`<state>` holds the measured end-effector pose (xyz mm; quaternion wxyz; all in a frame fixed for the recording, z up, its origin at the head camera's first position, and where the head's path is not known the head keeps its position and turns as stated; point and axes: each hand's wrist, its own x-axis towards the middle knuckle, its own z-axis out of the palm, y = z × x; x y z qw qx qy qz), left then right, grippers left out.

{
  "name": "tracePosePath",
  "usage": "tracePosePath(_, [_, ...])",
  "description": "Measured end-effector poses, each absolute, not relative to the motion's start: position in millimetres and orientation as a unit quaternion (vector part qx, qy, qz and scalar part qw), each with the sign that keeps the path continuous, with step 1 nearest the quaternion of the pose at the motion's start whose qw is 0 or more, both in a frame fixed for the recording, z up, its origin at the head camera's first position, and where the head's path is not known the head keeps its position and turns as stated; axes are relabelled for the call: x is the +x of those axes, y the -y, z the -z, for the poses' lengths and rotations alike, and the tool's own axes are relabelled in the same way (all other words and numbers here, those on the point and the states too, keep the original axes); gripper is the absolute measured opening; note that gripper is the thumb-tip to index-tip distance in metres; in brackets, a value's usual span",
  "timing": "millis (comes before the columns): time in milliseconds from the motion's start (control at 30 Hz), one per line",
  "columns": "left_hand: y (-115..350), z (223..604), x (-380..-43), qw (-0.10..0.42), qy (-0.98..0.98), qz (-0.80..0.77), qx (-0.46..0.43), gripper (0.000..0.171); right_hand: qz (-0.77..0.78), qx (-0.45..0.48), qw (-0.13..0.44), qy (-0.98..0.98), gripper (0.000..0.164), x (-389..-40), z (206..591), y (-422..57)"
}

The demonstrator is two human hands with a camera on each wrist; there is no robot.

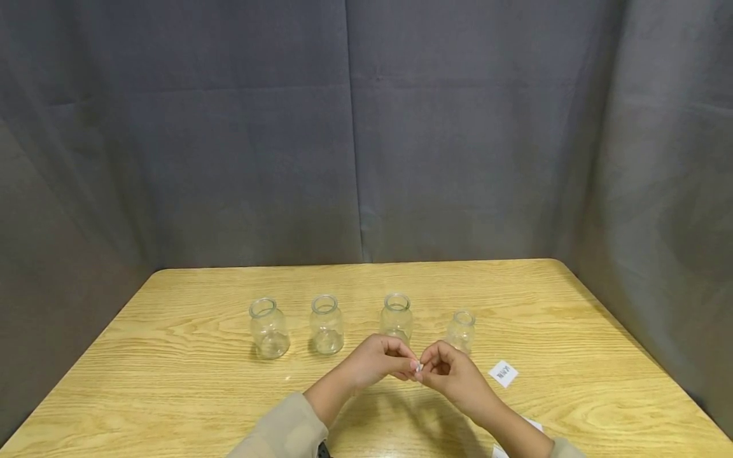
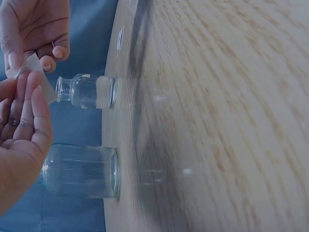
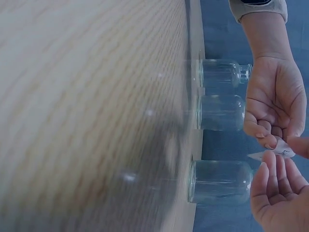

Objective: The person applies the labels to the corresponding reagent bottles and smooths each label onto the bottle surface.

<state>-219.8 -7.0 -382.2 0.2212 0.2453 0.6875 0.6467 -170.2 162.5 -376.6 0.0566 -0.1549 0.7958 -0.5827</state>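
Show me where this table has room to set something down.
Free: left end of the table, outside the leftmost jar; the strip between the jars and back curtain; the right end, past the printed label. Crowded: right of centre, where left hand and right hand pinch a white slip before the two right-hand jars.

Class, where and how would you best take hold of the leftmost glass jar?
The leftmost glass jar is probably best gripped round its body, from its left side: it stands upright, the body is wider than the mouth, and the next jar is on its right.
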Motion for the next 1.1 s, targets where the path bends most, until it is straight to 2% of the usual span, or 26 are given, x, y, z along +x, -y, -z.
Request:
tracePosePath(233, [7,388,-220,0.218,-0.688,-0.655,0.223,0.013,0.591,-0.139,0.061,-0.793,0.017,-171,378,-165])
tracePosePath(467, [10,390,-220,0.216,-0.690,-0.660,0.201,0.012,0.583,-0.150,0.057,-0.797,0.025,-173,379,-165])
tracePosePath(867, [13,397,-221,0.222,-0.686,-0.669,0.180,0.009,0.582,-0.157,0.076,-0.794,0.016,-176,381,-174])
tracePosePath(1100, [12,397,-220,0.229,-0.687,-0.666,0.180,0.010,0.556,-0.165,0.037,-0.814,0.013,-176,382,-176])
